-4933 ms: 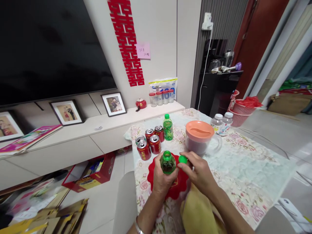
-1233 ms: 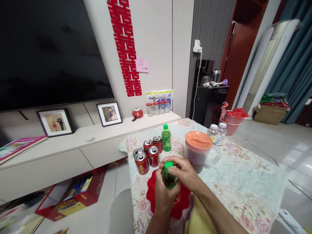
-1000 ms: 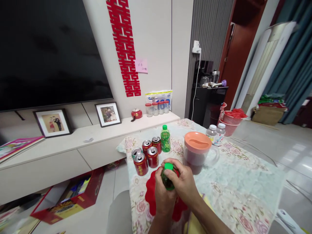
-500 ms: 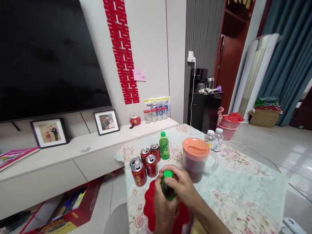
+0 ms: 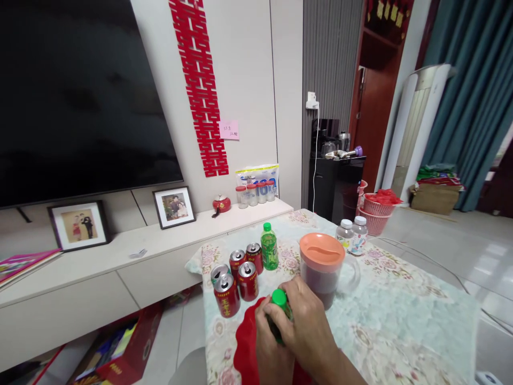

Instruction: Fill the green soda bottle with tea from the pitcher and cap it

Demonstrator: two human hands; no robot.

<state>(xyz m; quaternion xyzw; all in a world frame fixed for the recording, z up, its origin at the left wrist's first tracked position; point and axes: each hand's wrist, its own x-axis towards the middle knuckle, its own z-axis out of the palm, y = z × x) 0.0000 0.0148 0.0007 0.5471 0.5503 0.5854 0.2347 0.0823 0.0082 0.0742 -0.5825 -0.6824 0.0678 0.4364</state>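
Observation:
Both hands are wrapped around a green-capped bottle [image 5: 279, 299] over a wavy-edged red mat [image 5: 245, 342]. My left hand [image 5: 269, 341] closes on its left side. My right hand [image 5: 310, 323] grips the other side, its fingers bent around the far side below the cap. Most of the bottle's body is hidden by the hands. Just behind my right hand stands a clear pitcher [image 5: 319, 280] of dark liquid with an orange lid. Left of the hands several drink cans [image 5: 227, 299], mostly red, stand in a cluster. Beside them a green bottle [image 5: 269, 251] is upright.
A floral tablecloth [image 5: 404, 310] covers the table. Two white-lidded bottles [image 5: 352, 238] stand at its far right. Along the wall runs a white cabinet [image 5: 160, 248] with framed photos [image 5: 174, 207], a red pot [image 5: 221, 203] and several red-lidded jars [image 5: 256, 195].
The bottle and both hands sit slightly lower in view. My right thumb, formerly against the cap, now lies below it, leaving the cap top uncovered. The cans and pitcher stay in place.

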